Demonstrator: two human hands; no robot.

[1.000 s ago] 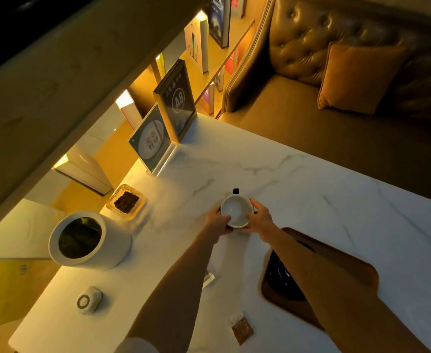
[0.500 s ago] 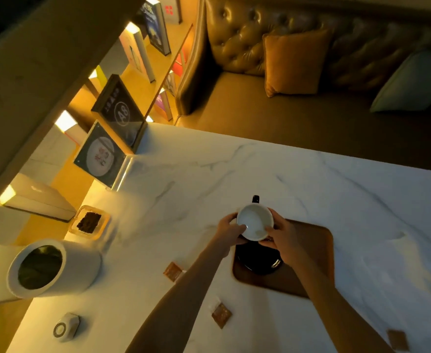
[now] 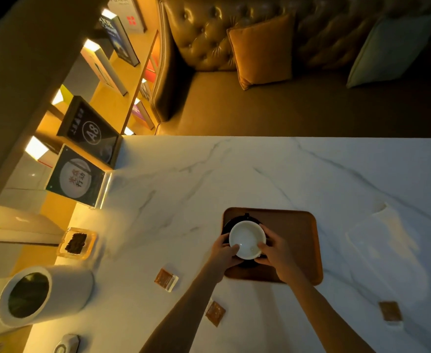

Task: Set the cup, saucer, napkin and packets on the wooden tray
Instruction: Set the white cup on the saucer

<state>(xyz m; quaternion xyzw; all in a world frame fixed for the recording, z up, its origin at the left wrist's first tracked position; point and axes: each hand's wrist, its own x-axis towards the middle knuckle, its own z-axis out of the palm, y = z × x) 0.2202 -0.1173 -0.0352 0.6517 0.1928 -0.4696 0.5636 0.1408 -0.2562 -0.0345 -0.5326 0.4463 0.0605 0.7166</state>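
Both hands make one narrow grip on the cup (image 3: 247, 240): the left hand (image 3: 223, 253) and the right hand (image 3: 275, 250) curl their fingers round opposite sides of its rim, mouth up, its white inside empty. Directly under the grip sits the dark saucer (image 3: 231, 222), and the saucer rests on the left end of the tray (image 3: 293, 240). Whether the cup has touched down on the saucer or hangs just above it, I cannot tell.

By my reading the task is about half done. The saucer is placed, and the cup is either placed or about to be.

What is left lies off the tray, on the counter (image 3: 183, 187):
- The napkin (image 3: 380, 238) is a pale sheet well to the right of the grip, past the tray's far edge (it is faint against the marble).
- Of the packets (image 3: 165, 278), one lies to the left of the grip and a little nearer the person.
- Another packet (image 3: 214, 313) lies nearer the person, beside the left forearm.
- A third packet (image 3: 390, 311) lies far right of the grip, also nearer the person.

The right half of the tray shows bare wood, with room for all of them.
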